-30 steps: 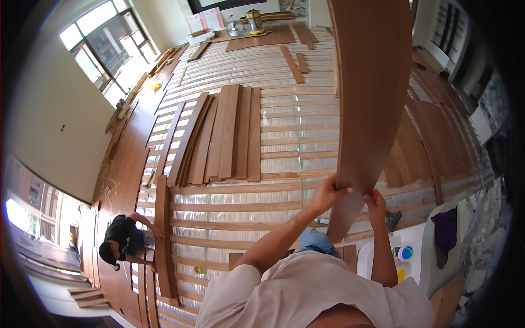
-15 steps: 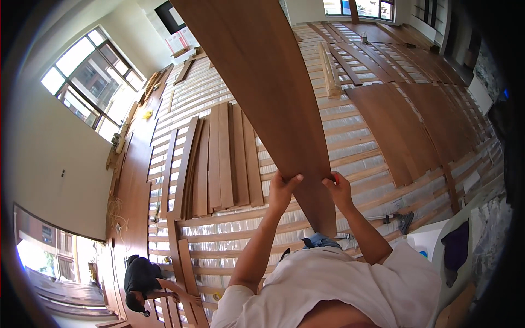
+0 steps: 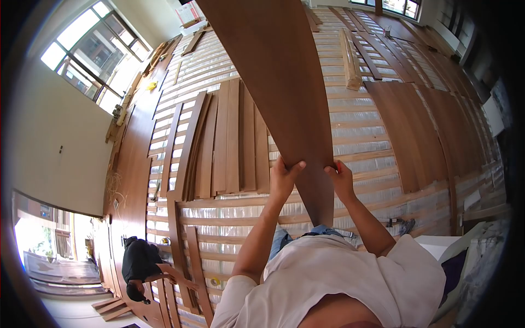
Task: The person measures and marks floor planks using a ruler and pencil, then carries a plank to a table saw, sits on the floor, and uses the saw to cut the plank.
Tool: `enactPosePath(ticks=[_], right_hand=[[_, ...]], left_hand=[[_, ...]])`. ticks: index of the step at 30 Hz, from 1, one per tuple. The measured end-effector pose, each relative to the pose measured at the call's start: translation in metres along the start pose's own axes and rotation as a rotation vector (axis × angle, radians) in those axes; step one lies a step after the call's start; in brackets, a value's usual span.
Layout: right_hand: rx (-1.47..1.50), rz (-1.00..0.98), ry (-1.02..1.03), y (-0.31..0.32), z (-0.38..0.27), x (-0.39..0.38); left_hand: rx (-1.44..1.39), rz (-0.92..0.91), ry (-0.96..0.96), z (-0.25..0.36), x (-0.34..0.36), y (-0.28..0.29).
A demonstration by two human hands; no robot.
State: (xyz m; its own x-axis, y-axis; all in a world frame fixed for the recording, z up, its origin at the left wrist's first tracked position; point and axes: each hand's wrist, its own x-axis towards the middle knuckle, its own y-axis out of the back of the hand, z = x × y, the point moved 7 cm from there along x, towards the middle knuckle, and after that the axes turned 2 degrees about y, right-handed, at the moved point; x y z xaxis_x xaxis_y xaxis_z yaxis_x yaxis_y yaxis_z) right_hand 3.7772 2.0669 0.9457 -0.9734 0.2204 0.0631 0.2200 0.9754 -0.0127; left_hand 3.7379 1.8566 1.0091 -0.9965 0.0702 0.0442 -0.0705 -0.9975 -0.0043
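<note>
A long brown wooden floorboard (image 3: 284, 82) stands up in front of me, its far end running out of the top of the picture. My left hand (image 3: 285, 179) grips its left edge near the lower end, thumb on the face and fingers behind. Level with it, my right hand (image 3: 341, 179) holds the right edge the same way. Below my hands the board's near end reaches down to my jeans (image 3: 322, 230). Left of the held board, a row of loose floorboards (image 3: 219, 142) lies across the wooden battens (image 3: 361, 133).
At the lower left a co-worker (image 3: 143, 262) in black bends over narrow boards (image 3: 183, 257). Laid flooring (image 3: 404, 131) covers part of the right side; another strip (image 3: 134, 158) follows the left wall. A pale timber bundle (image 3: 350, 63) lies ahead. Silvery sheeting shows between battens.
My view has shifted a little, with both hands keeping their hold on the floorboard. The gap between the two narrow boards beside the co-worker looks wider.
</note>
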Motion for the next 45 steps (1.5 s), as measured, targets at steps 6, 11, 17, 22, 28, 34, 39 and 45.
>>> enactPosePath(ticks=[6,11,17,22,28,34,39,45], right_hand=[[0.004,0.1,0.058,-0.056,-0.006,0.03],[0.14,0.168,0.071,-0.098,-0.01,0.053],[0.292,0.244,0.08,-0.147,-0.016,0.073],[0.332,0.323,0.005,-0.17,-0.029,0.07],[0.31,0.35,-0.126,-0.181,0.002,0.093],[-0.098,0.172,-0.167,-0.169,0.027,0.156],[-0.074,-0.01,-0.16,-0.144,0.037,0.202],[0.024,-0.074,-0.273,-0.073,0.068,0.234]], left_hand=[[-0.028,-0.087,-0.06,0.021,0.051,0.046],[0.014,-0.173,-0.172,0.045,0.097,0.071],[0.07,-0.273,-0.279,0.083,0.142,0.098],[0.041,-0.362,-0.212,0.034,0.174,0.114],[0.028,-0.33,0.012,-0.071,0.192,0.139],[0.136,-0.159,0.098,-0.103,0.237,0.136],[0.235,-0.028,0.175,-0.114,0.266,0.129],[0.379,-0.066,0.258,-0.122,0.292,0.108]])
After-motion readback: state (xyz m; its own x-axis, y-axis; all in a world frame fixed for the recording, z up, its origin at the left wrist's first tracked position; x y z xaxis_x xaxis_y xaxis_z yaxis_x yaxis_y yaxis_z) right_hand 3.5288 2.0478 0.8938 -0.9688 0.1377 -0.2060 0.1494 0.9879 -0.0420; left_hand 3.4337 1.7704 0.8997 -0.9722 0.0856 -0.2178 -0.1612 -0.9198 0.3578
